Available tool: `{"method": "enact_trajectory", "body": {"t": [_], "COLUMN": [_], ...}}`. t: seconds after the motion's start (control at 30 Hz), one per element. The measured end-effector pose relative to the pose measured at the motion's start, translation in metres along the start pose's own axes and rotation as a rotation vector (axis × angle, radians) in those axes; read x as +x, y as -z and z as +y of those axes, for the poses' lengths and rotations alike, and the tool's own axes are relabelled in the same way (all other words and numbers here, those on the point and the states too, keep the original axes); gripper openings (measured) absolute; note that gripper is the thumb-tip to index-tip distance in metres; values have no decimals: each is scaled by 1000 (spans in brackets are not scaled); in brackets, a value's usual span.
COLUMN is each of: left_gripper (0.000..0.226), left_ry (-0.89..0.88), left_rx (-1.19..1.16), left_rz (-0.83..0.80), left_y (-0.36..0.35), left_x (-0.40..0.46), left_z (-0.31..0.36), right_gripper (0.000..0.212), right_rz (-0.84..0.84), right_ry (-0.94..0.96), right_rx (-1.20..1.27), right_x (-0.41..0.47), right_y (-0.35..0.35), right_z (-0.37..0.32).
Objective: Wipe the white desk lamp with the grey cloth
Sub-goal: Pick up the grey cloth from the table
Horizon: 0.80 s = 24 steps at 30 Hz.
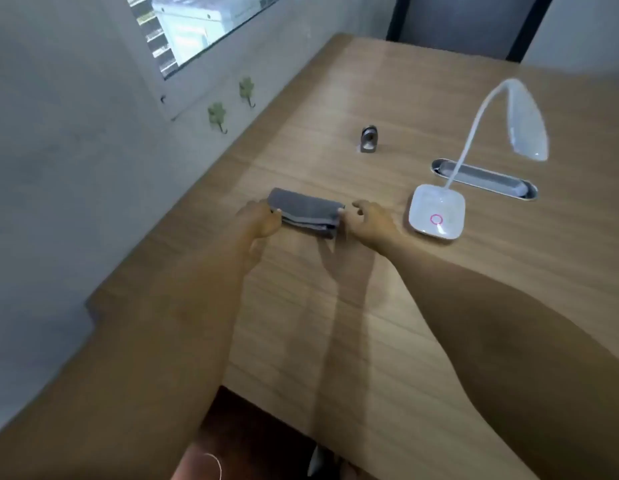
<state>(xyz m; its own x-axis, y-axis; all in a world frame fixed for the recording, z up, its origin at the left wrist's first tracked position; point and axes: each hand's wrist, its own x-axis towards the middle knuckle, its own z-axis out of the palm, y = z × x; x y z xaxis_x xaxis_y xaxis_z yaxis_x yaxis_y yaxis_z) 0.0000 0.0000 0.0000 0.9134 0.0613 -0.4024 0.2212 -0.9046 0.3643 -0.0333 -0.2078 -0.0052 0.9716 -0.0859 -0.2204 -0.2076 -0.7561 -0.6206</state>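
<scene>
A folded grey cloth [306, 211] lies on the wooden desk [370, 306] a little left of centre. My left hand [258, 220] pinches its left end and my right hand [370, 220] pinches its right end, both low on the desk. To the right stands the white desk lamp [436, 216], with a square base bearing a pink ring, a thin curved neck and a long white head [524, 129] hanging over the desk. The lamp's base sits about a hand's width right of my right hand.
A small grey metal object [368, 139] stands on the desk behind the cloth. A long oval cable slot [485, 180] is set in the desk behind the lamp base. A grey wall with two green hooks [217, 116] and a window runs along the desk's left edge.
</scene>
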Motion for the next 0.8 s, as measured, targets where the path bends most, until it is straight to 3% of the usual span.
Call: {"method": "enact_trajectory", "body": {"t": [0.27,0.47,0.53,0.6,0.7,0.8], "left_gripper": [61,51,49,46,43,34], "left_ry": [163,280,386,508,466,359], "left_rx": [-362,-598,-833,-902,-1033,-968], "left_rz": [146,191,188,206,179,72], "left_y": [-17,-22,-24,-28,-27,-19], "left_x": [27,40,42,44,43,35], "left_z": [2,9,17,19,16,14], "right_gripper": [34,23,23,24,22,15], "right_rz": [29,-45,-42,-47,-34,-4], "right_ry": [-346,-405,-438,-475,-540,-552], "right_rx": [264,350,410,495,616,666], "right_x": [37,54,56,55,53,42], "right_y": [-20,-34,-34,-34,-33,-22], "right_z": [-13,-10,-10,-11,-5,-2]}}
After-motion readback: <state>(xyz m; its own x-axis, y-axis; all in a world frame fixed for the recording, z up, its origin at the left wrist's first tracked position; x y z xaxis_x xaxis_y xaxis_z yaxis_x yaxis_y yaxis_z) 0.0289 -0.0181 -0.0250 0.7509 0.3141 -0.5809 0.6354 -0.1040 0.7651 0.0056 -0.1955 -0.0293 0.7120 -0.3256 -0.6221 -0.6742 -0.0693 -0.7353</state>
